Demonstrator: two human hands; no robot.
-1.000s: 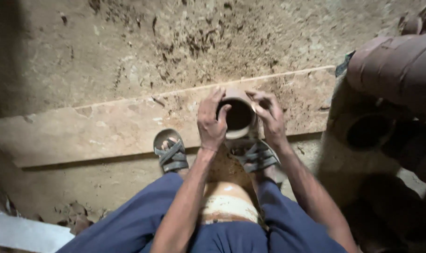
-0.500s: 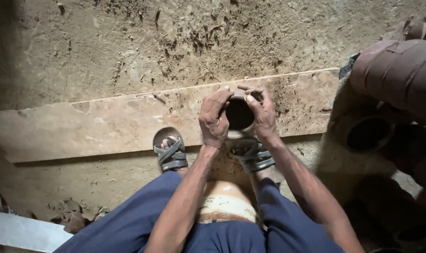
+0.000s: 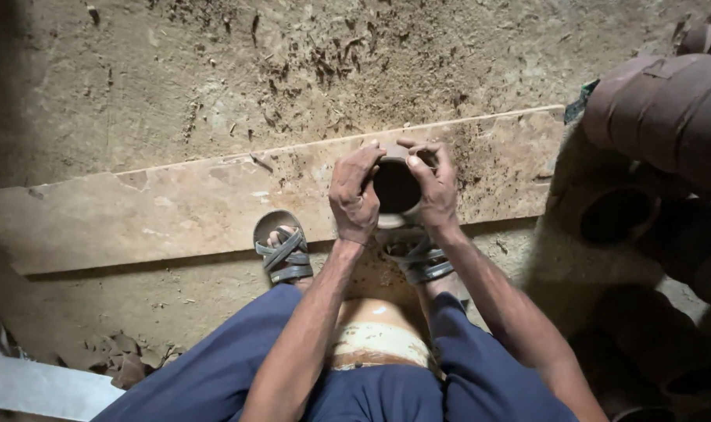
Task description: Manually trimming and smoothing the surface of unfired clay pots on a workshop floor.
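Below you, largest of all, lies the packed earth floor (image 3: 214,70), strewn with dry scraps. Across it runs a long pale plank (image 3: 160,207), set flat and crosswise just ahead of your feet, presumably so that work can be put down within easy reach. To your right a heap of dark clay pots (image 3: 660,125) lies on its sides and stacked, mouths partly toward you, kept near but apart from the plank. Your blue trousers (image 3: 214,375) spread wide at the knees, which suggests a low seated posture with room between the legs. Your grey strapped sandals (image 3: 283,252) rest at the plank's near edge.

Smallest is the small clay pot (image 3: 396,187), held above the plank between both hands with its dark mouth turned up to you. Your left hand (image 3: 354,195) wraps its left wall, fingers curled over the rim; your right hand (image 3: 437,187) closes on the right wall likewise. Both hands are clasped on it, probably to steady the wall from opposite sides.
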